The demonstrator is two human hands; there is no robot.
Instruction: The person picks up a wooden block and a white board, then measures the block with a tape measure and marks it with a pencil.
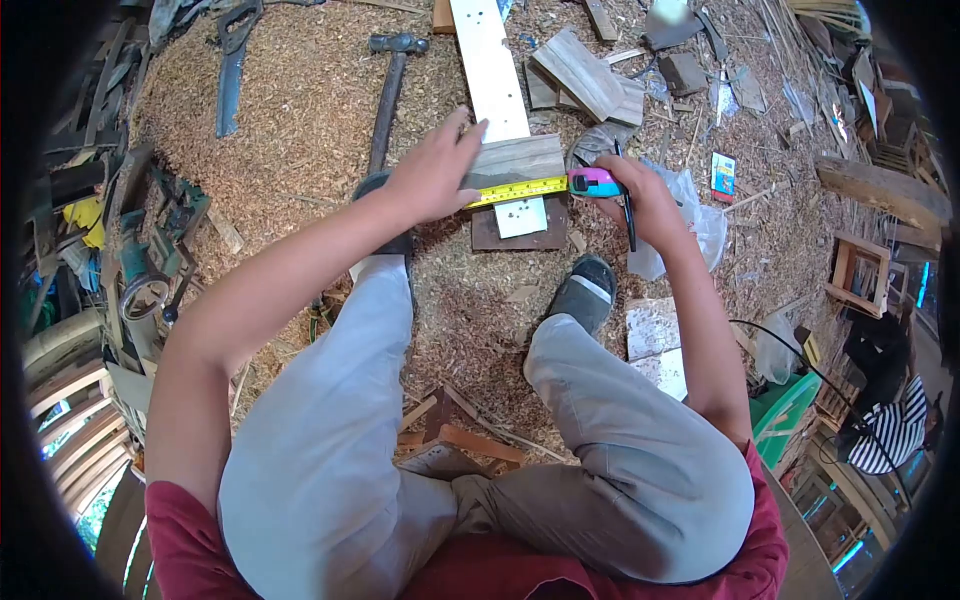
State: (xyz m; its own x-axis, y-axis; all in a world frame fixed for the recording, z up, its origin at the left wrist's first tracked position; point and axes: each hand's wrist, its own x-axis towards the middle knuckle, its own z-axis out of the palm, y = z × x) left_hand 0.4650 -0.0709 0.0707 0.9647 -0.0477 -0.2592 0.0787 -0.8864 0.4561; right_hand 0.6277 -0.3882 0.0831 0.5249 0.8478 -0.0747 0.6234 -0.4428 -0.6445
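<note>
A short grey wooden block lies across a long pale board between my feet. My left hand grips the block's left end, fingers at its far edge and thumb at the near edge by the end of the yellow tape blade. The blade runs along the block's near side. In my right hand is a pink and teal tape measure, close to the block's right end. A dark pen sticks out between the fingers of that same hand.
A hammer and a handsaw lie on the shavings-covered floor. Grey wood offcuts sit beyond the block. A plastic bag and a small blue-red box are at the right. A brown board supports the pale one.
</note>
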